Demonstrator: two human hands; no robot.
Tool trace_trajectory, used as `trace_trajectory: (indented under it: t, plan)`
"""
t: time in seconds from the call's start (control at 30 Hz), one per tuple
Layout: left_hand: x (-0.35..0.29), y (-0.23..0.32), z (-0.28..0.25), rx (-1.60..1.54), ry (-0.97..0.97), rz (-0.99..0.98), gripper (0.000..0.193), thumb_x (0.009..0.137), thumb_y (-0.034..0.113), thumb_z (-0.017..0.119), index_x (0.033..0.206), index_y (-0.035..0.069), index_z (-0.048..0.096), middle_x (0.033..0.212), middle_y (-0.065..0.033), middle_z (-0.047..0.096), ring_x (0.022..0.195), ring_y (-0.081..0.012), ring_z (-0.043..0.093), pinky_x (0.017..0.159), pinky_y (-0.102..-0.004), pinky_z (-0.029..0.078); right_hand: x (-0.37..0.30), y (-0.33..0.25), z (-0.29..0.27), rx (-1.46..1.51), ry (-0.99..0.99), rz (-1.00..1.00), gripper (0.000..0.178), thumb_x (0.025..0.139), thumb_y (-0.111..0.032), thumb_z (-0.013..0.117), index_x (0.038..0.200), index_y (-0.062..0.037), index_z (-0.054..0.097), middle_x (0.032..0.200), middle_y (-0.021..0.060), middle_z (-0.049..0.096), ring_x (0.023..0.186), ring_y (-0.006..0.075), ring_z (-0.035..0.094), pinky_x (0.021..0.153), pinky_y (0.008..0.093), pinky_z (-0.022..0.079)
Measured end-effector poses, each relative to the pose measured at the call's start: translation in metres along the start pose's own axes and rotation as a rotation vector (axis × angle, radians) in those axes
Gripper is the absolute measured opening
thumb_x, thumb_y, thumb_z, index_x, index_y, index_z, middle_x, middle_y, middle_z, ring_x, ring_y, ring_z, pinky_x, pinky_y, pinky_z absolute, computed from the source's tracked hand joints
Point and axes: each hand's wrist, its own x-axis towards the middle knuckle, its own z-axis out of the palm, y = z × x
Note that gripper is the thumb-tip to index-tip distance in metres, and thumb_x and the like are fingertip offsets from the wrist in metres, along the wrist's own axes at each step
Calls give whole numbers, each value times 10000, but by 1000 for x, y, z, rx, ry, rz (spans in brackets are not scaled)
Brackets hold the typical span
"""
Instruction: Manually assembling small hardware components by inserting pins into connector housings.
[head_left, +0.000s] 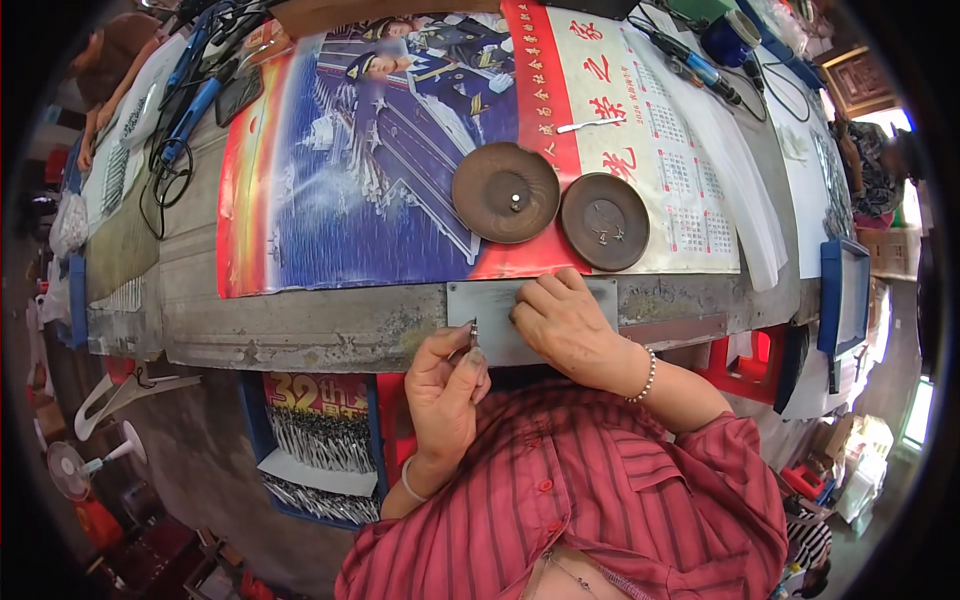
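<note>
My left hand [447,385] is at the table's front edge, its thumb and fingers pinched on a small, thin metal piece [474,332] that points upward. What kind of piece it is, I cannot make out. My right hand [568,328] lies over a grey metal plate [470,298], fingers bent and pressed together; whatever they hold, if anything, is hidden. Just beyond the hands are two round brown dishes. The left dish [480,190] has a small shiny bit in it, while several tiny silvery pieces lie in the right dish [622,225].
A poster calendar [340,250] covers the table's middle, with a thin white tool [590,125] on it. Blue-handled corded tools [195,115] and a dark phone [238,97] lie at left. Below the edge, a blue tray [262,440] holds many slim metal pieces.
</note>
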Motion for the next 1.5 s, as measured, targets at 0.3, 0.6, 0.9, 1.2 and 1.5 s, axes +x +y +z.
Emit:
trace_trajectory:
  t: [0.3,0.6,0.9,1.2,1.5]
  plan:
    - [-3,-8,0,-17,-37,-60,260,906,-64,537,1156,2,561,910,-18,525,647,-47,460,493,-188,358,-7,1,-1,3,-20,1,111,748,-103,588,838,-43,565,842,83,535,796,239,535,768,366,388]
    - [-3,-11,9,17,-46,-46,244,909,-38,533,1144,29,552,1043,-74,589,644,-79,495,489,-202,384,1,-7,-22,346,165,100,113,747,-30,647,823,-41,564,751,79,602,702,248,599,865,410,446]
    - [0,-15,17,-11,-96,44,248,922,-42,521,1161,17,554,1229,-121,548,720,-80,550,525,-208,444,6,-21,-21,410,401,168,199,730,33,664,913,-37,634,795,80,640,707,265,619,766,367,495]
    - [-3,-8,22,-134,-99,-30,232,924,-32,525,1145,27,564,1157,-101,595,711,-87,553,541,-215,446,-5,-33,-3,476,585,205,197,722,65,687,896,-8,629,825,118,648,710,267,625,635,342,499]
    - [-4,-14,25,-91,-114,25,286,932,-14,518,1209,57,516,1144,-66,554,716,-91,526,536,-205,408,-3,-41,-13,430,632,193,272,642,43,743,875,-22,620,784,85,654,652,234,611,624,332,470]
